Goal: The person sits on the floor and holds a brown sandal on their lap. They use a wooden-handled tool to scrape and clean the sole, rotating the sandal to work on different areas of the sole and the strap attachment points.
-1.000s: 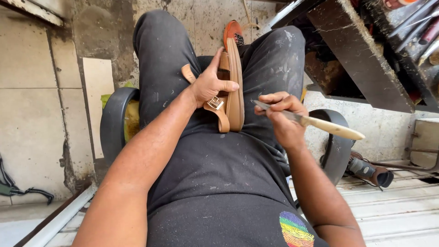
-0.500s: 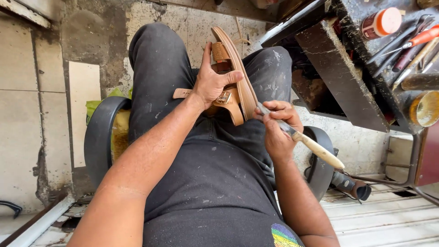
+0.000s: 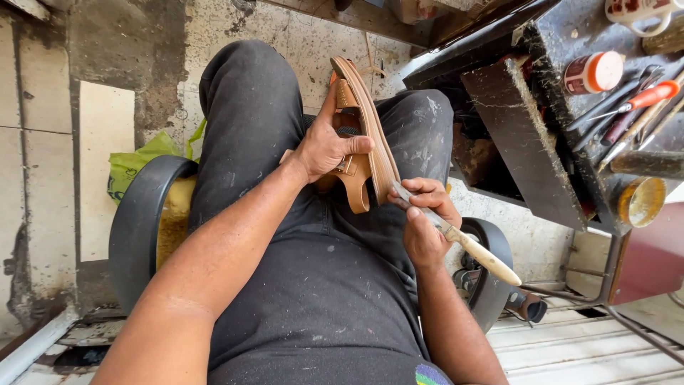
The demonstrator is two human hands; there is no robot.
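A tan leather sandal (image 3: 367, 125) stands on its edge over my lap, sole turned to the right. My left hand (image 3: 324, 146) grips it across the straps, thumb on the sole's rim. My right hand (image 3: 424, 217) holds a knife with a pale wooden handle (image 3: 484, 258); its blade tip rests against the lower edge of the sole. I sit in dark, dust-flecked trousers (image 3: 299, 271), knees apart.
A black tyre-like seat rim (image 3: 139, 228) curves around me. At right stands a grimy dark workbench (image 3: 527, 142) carrying a red-handled tool (image 3: 652, 94), a small round tin (image 3: 590, 71) and a glue can (image 3: 641, 201). A green bag (image 3: 139, 162) lies at left.
The sandal has been raised and tipped more upright. My right hand has brought the knife blade from beside the sandal onto the sole's lower edge.
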